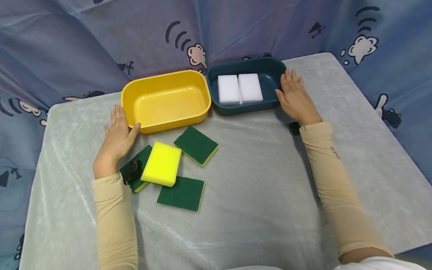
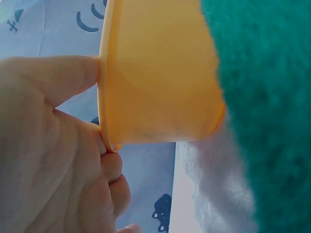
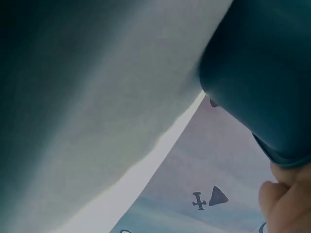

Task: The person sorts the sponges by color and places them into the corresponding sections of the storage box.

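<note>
Left hand [image 1: 115, 143], eleven o'clock, straight fingers touching yellow tub [image 1: 168, 108]; right hand [image 1: 297, 99], one o'clock, straight fingers touching dark-teal tub [image 1: 248, 108].

Beige left sleeve [image 1: 114, 225] and right sleeve [image 1: 337, 191], creased; dark lettering [image 1: 335, 152] on the right one. A black device [image 1: 132, 171] at each wrist [image 1: 105, 168]. White clothing [image 1: 378, 264] at the worktop's [image 1: 256, 180] near edge.

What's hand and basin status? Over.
Left hand touching yellow basin; right hand touching dark teal basin. Latter holds two white sponges. Yellow sponge, three green-topped scouring sponges clustered before yellow basin.
</note>
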Demonstrator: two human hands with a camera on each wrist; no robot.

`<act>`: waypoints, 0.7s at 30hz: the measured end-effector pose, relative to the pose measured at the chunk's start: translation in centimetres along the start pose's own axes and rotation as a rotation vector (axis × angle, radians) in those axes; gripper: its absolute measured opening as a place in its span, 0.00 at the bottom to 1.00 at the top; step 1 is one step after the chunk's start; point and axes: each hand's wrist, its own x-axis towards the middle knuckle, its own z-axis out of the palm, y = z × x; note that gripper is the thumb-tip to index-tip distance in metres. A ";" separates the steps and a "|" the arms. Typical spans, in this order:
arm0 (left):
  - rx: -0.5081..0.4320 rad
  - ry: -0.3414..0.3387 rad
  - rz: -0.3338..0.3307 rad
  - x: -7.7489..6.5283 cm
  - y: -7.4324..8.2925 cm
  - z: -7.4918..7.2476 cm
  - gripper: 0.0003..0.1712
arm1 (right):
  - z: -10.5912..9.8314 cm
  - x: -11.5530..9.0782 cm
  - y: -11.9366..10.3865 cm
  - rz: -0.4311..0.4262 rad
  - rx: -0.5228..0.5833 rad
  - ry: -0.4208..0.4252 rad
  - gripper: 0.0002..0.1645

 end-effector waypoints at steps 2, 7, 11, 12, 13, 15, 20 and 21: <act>0.000 -0.001 -0.006 0.0 0.0 0.0 0.45 | 0.0 0.1 -0.1 0.000 -0.004 -0.001 0.35; -0.009 -0.028 0.004 -0.8 0.5 -1.1 0.48 | 0.2 -0.2 -0.1 -0.001 0.034 0.001 0.35; -0.050 0.000 0.063 -3.1 1.6 -2.6 0.49 | 0.3 -0.7 0.0 0.013 0.054 -0.003 0.35; -0.048 0.002 0.079 -3.7 2.0 -2.8 0.48 | 0.3 -0.8 0.1 0.015 0.058 -0.004 0.36; -0.038 -0.001 0.095 -4.3 2.4 -2.9 0.47 | 0.4 -0.8 0.1 0.014 0.059 -0.003 0.36; -0.012 -0.021 0.125 -5.4 3.3 -2.8 0.45 | 0.4 -0.7 0.2 0.008 0.066 0.002 0.36; 0.011 -0.040 0.171 -7.9 4.9 -1.7 0.39 | 0.7 -0.1 0.1 -0.014 0.092 0.003 0.37; 0.006 -0.030 0.178 -8.3 4.9 -1.4 0.38 | 0.7 0.1 0.1 -0.015 0.099 0.002 0.37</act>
